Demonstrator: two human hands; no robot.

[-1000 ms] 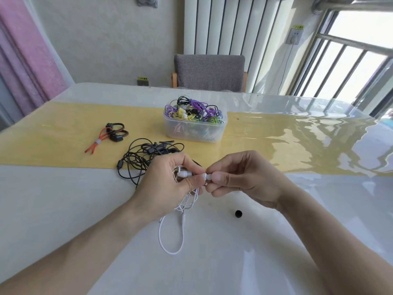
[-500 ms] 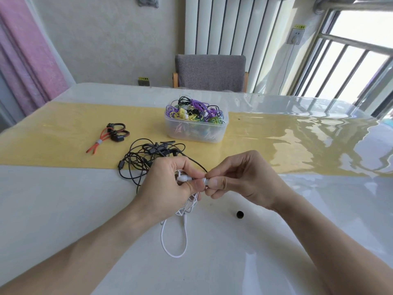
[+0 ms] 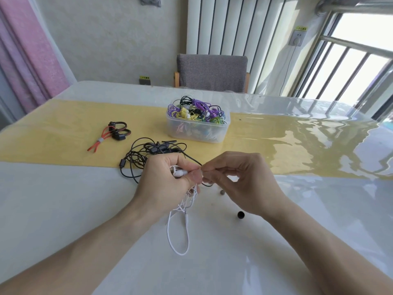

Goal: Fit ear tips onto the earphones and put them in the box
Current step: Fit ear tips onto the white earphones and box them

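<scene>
Head view. Centre of frame: the left hand (image 3: 168,184) grips a white earphone (image 3: 180,172), its cord (image 3: 178,233) looping down toward the near table (image 3: 63,209) edge. The right hand (image 3: 238,182) pinches at the earphone's tip; what it holds is hidden. The clear box (image 3: 197,128), full of coloured earphones, stands above centre. Black earphones (image 3: 148,156) lie left; a black ear tip (image 3: 241,214) lies apart below right.

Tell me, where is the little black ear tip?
The black ear tip lies on the white table, just below the right hand and right of the white earphone cable.
</scene>
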